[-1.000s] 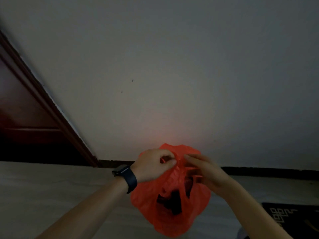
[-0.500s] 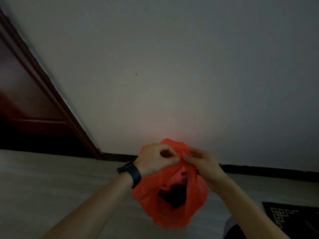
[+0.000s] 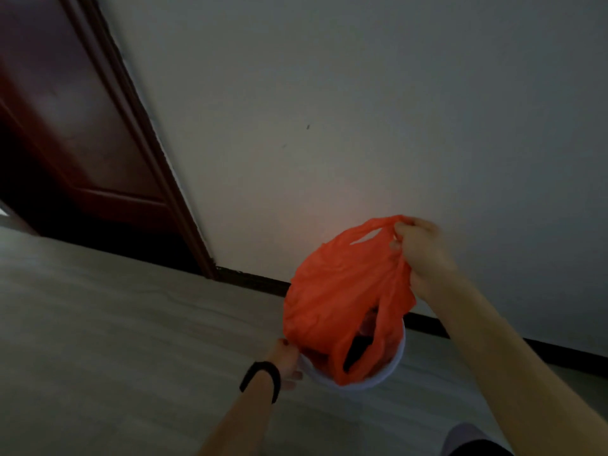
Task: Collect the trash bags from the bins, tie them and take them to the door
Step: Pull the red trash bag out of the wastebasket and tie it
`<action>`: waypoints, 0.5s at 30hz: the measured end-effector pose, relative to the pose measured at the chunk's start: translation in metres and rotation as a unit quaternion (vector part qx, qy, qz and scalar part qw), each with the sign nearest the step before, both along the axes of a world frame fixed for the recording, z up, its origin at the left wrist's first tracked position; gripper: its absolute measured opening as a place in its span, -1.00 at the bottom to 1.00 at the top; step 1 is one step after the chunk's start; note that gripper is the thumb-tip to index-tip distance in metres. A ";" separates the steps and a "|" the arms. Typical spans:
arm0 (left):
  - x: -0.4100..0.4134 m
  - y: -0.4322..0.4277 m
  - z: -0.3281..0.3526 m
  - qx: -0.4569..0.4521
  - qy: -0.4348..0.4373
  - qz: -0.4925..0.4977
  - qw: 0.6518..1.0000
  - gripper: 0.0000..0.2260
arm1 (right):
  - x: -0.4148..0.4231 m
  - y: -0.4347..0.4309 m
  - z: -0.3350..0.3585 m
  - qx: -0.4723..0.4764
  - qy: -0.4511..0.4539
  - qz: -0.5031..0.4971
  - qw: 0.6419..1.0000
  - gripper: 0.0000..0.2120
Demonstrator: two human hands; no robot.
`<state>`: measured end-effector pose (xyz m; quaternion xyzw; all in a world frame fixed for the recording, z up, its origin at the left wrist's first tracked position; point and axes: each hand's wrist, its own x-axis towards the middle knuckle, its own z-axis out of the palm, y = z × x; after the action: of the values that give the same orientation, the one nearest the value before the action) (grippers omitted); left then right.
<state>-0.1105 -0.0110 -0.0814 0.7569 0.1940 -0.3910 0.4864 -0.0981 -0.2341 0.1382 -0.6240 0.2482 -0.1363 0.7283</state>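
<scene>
Dim room: a pale wall (image 3: 362, 93) fills the far side, with a dark wooden door (image 3: 65, 110) at far left and a dark baseboard (image 3: 250, 279) along the foot of the wall. The floor (image 3: 115, 324) is pale and lightly streaked. An orange plastic trash bag (image 3: 335, 291) sits centre-right, in front of the wall. Its upper part is raised above a white bin (image 3: 378, 376), and its lower part is inside the bin's mouth. The right hand (image 3: 421, 255) is clenched round the bag's gathered top at the far right, with one handle loop stretched leftward from the fist. The left hand (image 3: 288, 360) is at the bin's left rim, thumb at the top edge beside the bag, fingers curled against the outer wall, grasping the rim. A black wristband (image 3: 263, 378) is on the left wrist. The bag's near side gapes open and shows dark contents (image 3: 358, 348), which cannot be identified. The bin stands on the floor near the baseboard, well right of the door. A greyish shape (image 3: 467, 437) at the near right edge is too blurred to identify.
</scene>
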 end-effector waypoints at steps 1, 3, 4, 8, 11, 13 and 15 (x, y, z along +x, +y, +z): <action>-0.004 -0.005 -0.009 -0.020 0.007 0.021 1.000 -0.74 | 0.003 0.003 0.002 -0.002 -0.001 -0.008 1.000 -0.69; -0.009 -0.011 -0.022 -0.045 -0.001 0.068 0.997 -0.77 | 0.010 0.006 0.005 -0.002 0.001 -0.023 1.000 -0.68; -0.010 -0.010 -0.028 -0.044 -0.007 0.085 0.995 -0.78 | 0.012 0.003 0.009 -0.003 0.001 -0.031 1.000 -0.68; -0.008 0.004 -0.036 -0.035 -0.014 0.123 0.992 -0.83 | 0.011 -0.037 0.040 -0.059 -0.017 -0.118 0.991 -0.65; -0.008 -0.004 -0.017 -0.045 -0.015 0.083 0.995 -0.83 | 0.004 -0.064 0.065 -0.077 -0.058 -0.161 0.982 -0.62; -0.003 -0.010 -0.010 -0.022 -0.024 0.066 0.997 -0.82 | 0.004 -0.062 0.070 -0.096 -0.062 -0.145 0.983 -0.64; 0.000 -0.010 -0.002 0.027 -0.042 0.030 0.998 -0.84 | 0.005 -0.049 0.070 -0.112 -0.058 -0.112 0.986 -0.67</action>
<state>-0.1106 -0.0208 -0.0833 0.7794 0.2068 -0.3385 0.4849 -0.0930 -0.2833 0.2080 -0.6608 0.2573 -0.2793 0.6474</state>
